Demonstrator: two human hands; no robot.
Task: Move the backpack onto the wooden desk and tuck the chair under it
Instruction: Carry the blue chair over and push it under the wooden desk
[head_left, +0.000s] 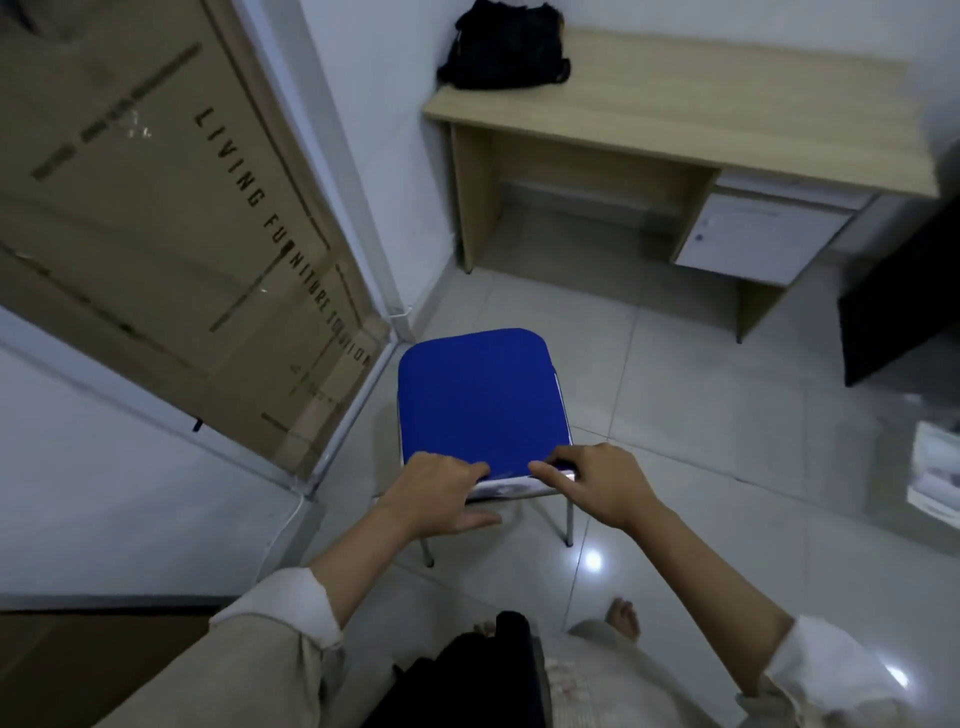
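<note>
A black backpack (506, 44) sits on the far left corner of the light wooden desk (701, 109), against the wall. A chair with a blue seat (480, 397) and metal legs stands on the tiled floor in front of the desk, well short of it. My left hand (439, 493) grips the chair's near edge on the left, fingers curled over it. On the right of that same edge, my right hand (597, 480) holds on. The space beneath the desk is open on its left side.
A white drawer unit (758, 236) hangs under the desk's right side. A large cardboard box (156, 208) leans against the wall at left. A dark panel (904, 301) and stacked papers (940, 478) lie at right. My bare feet (623, 616) stand behind the chair.
</note>
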